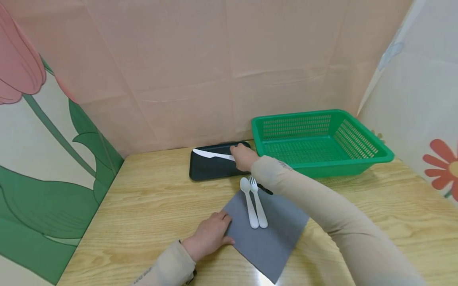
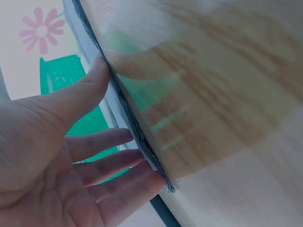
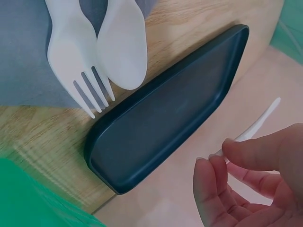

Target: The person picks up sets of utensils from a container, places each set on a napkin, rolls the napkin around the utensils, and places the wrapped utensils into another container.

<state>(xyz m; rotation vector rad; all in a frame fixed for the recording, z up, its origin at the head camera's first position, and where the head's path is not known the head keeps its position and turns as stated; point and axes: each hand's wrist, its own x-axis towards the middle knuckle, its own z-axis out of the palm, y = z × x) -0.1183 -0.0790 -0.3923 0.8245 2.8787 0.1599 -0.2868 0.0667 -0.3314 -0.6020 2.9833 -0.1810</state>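
Note:
Between thumb and fingertips my right hand [image 1: 245,156] pinches a white plastic knife [image 1: 214,155] by its handle. The knife is above the black tray [image 1: 200,171], and in the right wrist view its blade [image 3: 258,123] points away from the hand. My left hand [image 1: 211,234] rests at the left edge of a grey cloth napkin [image 1: 282,238], its fingers extended and touching the edge. On the napkin lie a white spoon [image 1: 249,206] and a white fork [image 1: 260,208], side by side, their heads reaching past its far corner toward the tray.
A green plastic basket [image 1: 322,162] stands at the back right of the wooden table [image 1: 150,222], close beside the tray. Behind the table hangs a pink sheet [image 1: 179,71]. Flower-printed panels [image 1: 411,99] border the sides.

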